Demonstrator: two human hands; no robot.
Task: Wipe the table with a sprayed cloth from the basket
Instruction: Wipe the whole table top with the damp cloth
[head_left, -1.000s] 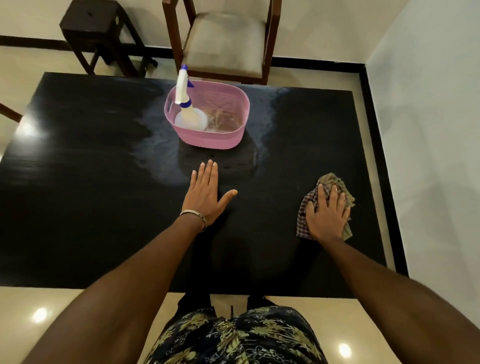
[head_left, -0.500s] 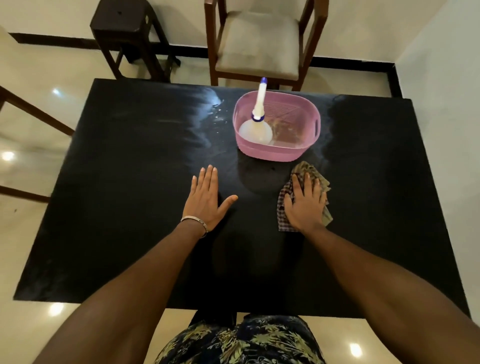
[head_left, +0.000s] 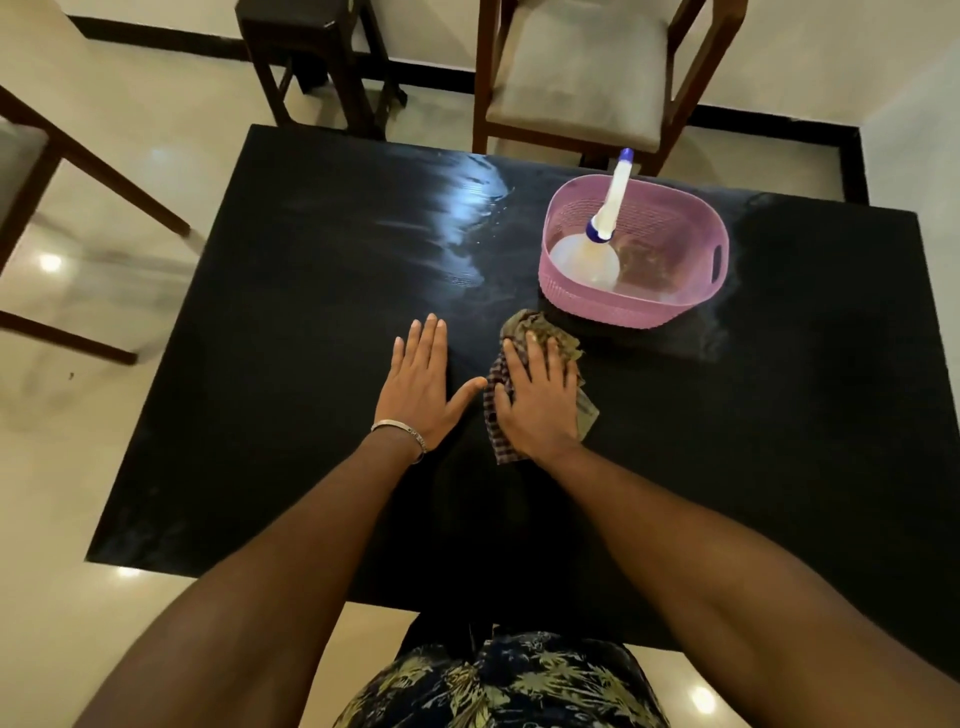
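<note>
The left hand (head_left: 418, 382) is laid flat on the black bench (head_left: 270, 395), fingers straight, holding nothing, its thumb almost touching the cloth (head_left: 540, 332). Just to its right, the cloth is pressed down under the spread right hand (head_left: 537, 400), bunched lengthwise away from the person. The basket (head_left: 631, 306) lies just beyond, up and rightward, so the unwiped stretch leftward is probably reached past the left hand.

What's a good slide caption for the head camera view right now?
Right hand presses a checked cloth on the black table; left hand rests flat beside it.
</note>
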